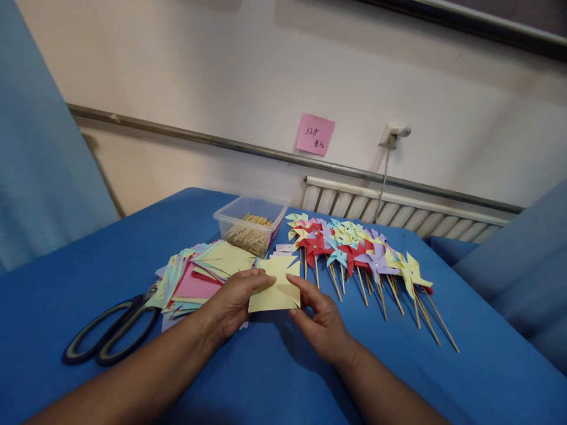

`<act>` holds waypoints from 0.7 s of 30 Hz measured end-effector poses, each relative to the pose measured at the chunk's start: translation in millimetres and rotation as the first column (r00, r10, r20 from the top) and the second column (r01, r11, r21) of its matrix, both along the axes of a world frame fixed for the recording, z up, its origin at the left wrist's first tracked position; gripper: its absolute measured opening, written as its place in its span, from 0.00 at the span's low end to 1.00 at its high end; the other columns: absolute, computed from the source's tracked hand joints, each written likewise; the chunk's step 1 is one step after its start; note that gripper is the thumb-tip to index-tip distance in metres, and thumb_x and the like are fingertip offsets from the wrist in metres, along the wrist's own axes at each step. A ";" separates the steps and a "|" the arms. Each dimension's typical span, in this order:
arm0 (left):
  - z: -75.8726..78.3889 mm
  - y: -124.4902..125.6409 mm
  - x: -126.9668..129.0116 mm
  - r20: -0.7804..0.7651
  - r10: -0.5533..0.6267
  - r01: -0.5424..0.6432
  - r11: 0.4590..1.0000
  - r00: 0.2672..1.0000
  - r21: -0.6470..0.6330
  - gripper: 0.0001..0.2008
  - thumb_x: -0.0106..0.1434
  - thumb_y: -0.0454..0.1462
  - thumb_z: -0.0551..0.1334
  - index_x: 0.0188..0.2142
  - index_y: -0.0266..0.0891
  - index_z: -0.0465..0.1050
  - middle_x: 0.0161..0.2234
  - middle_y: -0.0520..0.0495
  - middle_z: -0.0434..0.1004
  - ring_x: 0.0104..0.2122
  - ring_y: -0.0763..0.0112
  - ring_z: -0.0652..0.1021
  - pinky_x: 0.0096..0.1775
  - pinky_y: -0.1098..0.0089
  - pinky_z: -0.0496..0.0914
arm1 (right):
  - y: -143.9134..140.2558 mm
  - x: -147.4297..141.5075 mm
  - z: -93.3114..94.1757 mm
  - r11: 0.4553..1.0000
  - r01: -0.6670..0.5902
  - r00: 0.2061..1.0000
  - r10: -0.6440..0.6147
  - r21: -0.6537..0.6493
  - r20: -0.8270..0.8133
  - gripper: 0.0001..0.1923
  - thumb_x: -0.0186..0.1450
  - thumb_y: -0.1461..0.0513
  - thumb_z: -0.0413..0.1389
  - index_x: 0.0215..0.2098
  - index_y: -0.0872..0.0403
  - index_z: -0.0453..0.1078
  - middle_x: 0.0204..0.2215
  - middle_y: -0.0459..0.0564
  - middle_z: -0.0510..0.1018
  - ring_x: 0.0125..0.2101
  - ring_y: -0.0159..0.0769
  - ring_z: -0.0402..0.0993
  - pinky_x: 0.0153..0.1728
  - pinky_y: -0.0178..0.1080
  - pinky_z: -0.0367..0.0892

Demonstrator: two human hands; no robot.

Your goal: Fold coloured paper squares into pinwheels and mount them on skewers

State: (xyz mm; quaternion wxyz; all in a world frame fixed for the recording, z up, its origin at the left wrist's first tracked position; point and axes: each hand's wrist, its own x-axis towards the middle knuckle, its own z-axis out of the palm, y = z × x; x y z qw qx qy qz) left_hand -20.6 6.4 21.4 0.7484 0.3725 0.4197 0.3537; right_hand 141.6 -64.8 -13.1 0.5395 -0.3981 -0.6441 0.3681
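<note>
A pale yellow paper square point(275, 284) with cuts at its corners is held just above the blue table between both hands. My left hand point(237, 301) pinches its left edge with thumb and fingers. My right hand point(319, 319) grips its right lower corner. Left of the hands lies a loose pile of coloured cut paper squares point(199, 276), yellow and pink on top. To the right lies a row of finished paper pinwheels on wooden sticks point(358, 254).
Large black-handled scissors point(113, 327) lie at the left on the blue tablecloth point(274, 378). A clear plastic tub of wooden sticks point(250, 227) stands behind the paper pile. A radiator point(398, 212) and a pink note point(315, 134) are on the wall behind.
</note>
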 end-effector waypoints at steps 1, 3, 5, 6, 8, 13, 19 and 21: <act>0.2 -1.7 1.2 -0.011 0.000 0.000 1.000 1.000 0.010 0.09 0.46 0.35 0.67 0.25 0.36 0.68 0.19 0.51 0.73 0.19 0.71 0.74 0.23 0.73 0.66 | -0.8 0.0 -0.2 1.000 0.005 0.999 -0.005 0.010 0.041 0.23 0.60 0.66 0.55 0.54 0.48 0.64 0.36 0.47 0.74 0.30 0.31 0.69 0.33 0.35 0.65; 1.2 -5.3 3.9 -0.031 0.004 -0.004 1.000 1.000 0.022 0.08 0.47 0.34 0.67 0.25 0.36 0.69 0.19 0.52 0.73 0.18 0.73 0.72 0.22 0.74 0.64 | -0.9 -0.3 -1.4 0.999 0.032 0.995 -0.035 0.034 0.095 0.17 0.60 0.65 0.55 0.48 0.50 0.69 0.32 0.46 0.75 0.28 0.31 0.68 0.31 0.34 0.64; 2.3 -8.5 6.6 -0.051 0.010 -0.009 1.000 0.999 0.020 0.07 0.47 0.33 0.67 0.25 0.36 0.69 0.19 0.53 0.73 0.17 0.76 0.71 0.22 0.76 0.63 | 0.8 -1.1 -3.1 0.994 0.090 0.986 -0.098 0.063 0.132 0.09 0.60 0.65 0.55 0.40 0.51 0.72 0.29 0.45 0.74 0.27 0.31 0.68 0.30 0.34 0.64; 2.5 -9.7 7.8 -0.060 0.014 -0.013 1.000 0.998 0.021 0.07 0.47 0.33 0.67 0.24 0.35 0.69 0.19 0.53 0.73 0.18 0.77 0.71 0.22 0.76 0.63 | 1.9 -1.5 -3.7 0.989 0.123 0.979 -0.134 0.079 0.151 0.07 0.60 0.65 0.55 0.37 0.51 0.72 0.28 0.45 0.73 0.27 0.31 0.68 0.31 0.34 0.64; 2.1 -11.1 9.5 -0.074 0.028 -0.027 0.999 0.997 0.020 0.07 0.47 0.33 0.67 0.23 0.35 0.68 0.19 0.53 0.72 0.19 0.76 0.71 0.22 0.76 0.63 | 3.9 -2.0 -3.9 0.975 0.192 0.962 -0.210 0.116 0.172 0.05 0.60 0.66 0.54 0.34 0.52 0.71 0.28 0.45 0.71 0.29 0.32 0.68 0.31 0.35 0.65; 1.4 -11.4 10.4 0.030 0.105 -0.105 0.994 0.994 -0.018 0.06 0.47 0.32 0.66 0.25 0.35 0.69 0.21 0.50 0.75 0.23 0.71 0.75 0.28 0.72 0.68 | -1.6 -3.4 5.2 0.904 0.294 0.863 -0.390 0.310 0.320 0.24 0.54 0.70 0.54 0.49 0.51 0.64 0.51 0.55 0.62 0.52 0.43 0.61 0.49 0.46 0.61; 5.0 -14.2 10.8 0.086 0.137 -0.134 0.990 0.987 -0.034 0.05 0.49 0.33 0.66 0.26 0.36 0.71 0.24 0.49 0.77 0.26 0.69 0.76 0.31 0.72 0.69 | -14.7 -16.9 18.0 0.856 0.141 0.654 -0.458 0.498 0.601 0.27 0.55 0.70 0.56 0.51 0.44 0.64 0.60 0.51 0.55 0.59 0.49 0.49 0.56 0.53 0.48; 5.3 -16.0 11.4 0.091 0.124 -0.118 0.991 0.988 -0.062 0.04 0.49 0.33 0.66 0.25 0.37 0.71 0.23 0.50 0.76 0.25 0.70 0.76 0.30 0.73 0.68 | -13.9 -20.3 17.8 0.846 0.143 0.625 -0.479 0.513 0.617 0.22 0.57 0.69 0.56 0.48 0.43 0.66 0.58 0.49 0.59 0.58 0.48 0.50 0.55 0.53 0.48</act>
